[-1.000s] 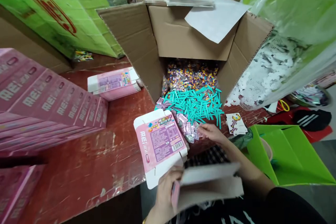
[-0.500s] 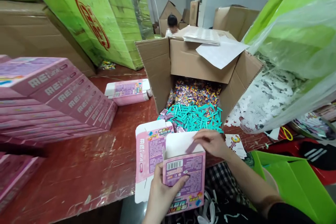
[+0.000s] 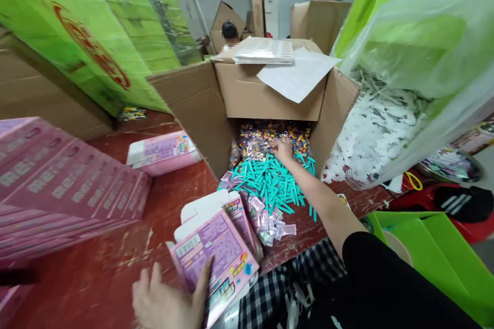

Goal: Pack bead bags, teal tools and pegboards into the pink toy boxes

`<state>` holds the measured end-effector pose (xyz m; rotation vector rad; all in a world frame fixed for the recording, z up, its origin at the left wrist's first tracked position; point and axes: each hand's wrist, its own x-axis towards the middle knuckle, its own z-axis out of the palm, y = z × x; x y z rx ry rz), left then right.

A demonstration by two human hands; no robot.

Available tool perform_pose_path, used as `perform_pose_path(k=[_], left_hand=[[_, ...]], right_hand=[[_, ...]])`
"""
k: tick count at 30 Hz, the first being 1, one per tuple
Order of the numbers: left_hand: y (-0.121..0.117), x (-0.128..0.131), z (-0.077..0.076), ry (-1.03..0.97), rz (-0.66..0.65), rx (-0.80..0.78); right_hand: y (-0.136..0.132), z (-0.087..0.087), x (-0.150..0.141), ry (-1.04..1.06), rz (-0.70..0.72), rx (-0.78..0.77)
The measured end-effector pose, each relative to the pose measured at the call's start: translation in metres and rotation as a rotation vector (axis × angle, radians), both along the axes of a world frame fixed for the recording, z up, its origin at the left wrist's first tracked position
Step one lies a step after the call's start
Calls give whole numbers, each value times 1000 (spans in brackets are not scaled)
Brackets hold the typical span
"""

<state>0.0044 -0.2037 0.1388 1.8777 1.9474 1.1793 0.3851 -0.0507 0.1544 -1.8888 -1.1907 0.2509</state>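
Now the box [image 3: 216, 252] is being supported near centre by another box [image 3: 241, 216], print upward; it is being steadied, seemingly, by the thumb of the left hand [image 3: 165, 298], whose fingers are being splayed loosely off to the left. At far centre, colourful packets [image 3: 258, 139] are being reached for by the right hand [image 3: 284, 150]; whether anything is being pinched there cannot be told. The packets are being held in the carton [image 3: 196, 108], its mouth being faced nearward, presumably for easy reach. At right, white pieces [image 3: 382, 133] are being contained by a clear bag [image 3: 443, 103].
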Motion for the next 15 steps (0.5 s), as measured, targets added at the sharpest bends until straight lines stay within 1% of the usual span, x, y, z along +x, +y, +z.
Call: perform_pose_path(k=[1, 2, 3, 4, 5, 6, 7, 8, 9, 10, 11, 12, 13, 14, 15], left_hand=[[-5, 6, 3, -10, -33, 29], [-12, 15, 6, -72, -97, 28], [-19, 28, 8, -183, -201, -13], [-27, 42, 8, -339, -332, -82], [-34, 58, 7, -521, -464, -174], [-41, 76, 4, -697, -571, -296], [-46, 93, -1, -835, -619, -425], [-51, 109, -6, -939, -627, -557], [-55, 122, -11, -1008, -608, -681], [-57, 133, -15, -1058, -579, -784], [-59, 141, -19, -1101, -561, -875], [-60, 145, -22, -1147, -558, -955], [-61, 147, -24, -1188, -553, -1026], [-62, 146, -26, -1208, -531, -1093], [-62, 143, -27, -1206, -488, -1152]], right_hand=[[-11, -1, -6, -20, 8, 22], [-27, -4, -15, -24, 16, 50], [-49, -10, -26, -2, 34, 80], [-77, -17, -39, 20, 60, 94], [-109, -27, -51, 132, 106, 139], [-142, -37, -60, 238, 210, 141], [-175, -47, -65, 326, 339, 112], [-204, -56, -64, 382, 558, 11], [-228, -62, -56, 403, 716, -85], [-246, -67, -40, 418, 767, -120], [-257, -69, -19, 401, 726, -149], [-264, -70, 6, 370, 608, -156], [-266, -71, 34, 291, 344, -162], [-266, -73, 61, 150, 23, -218], [-265, -77, 86, 95, -114, -256]])
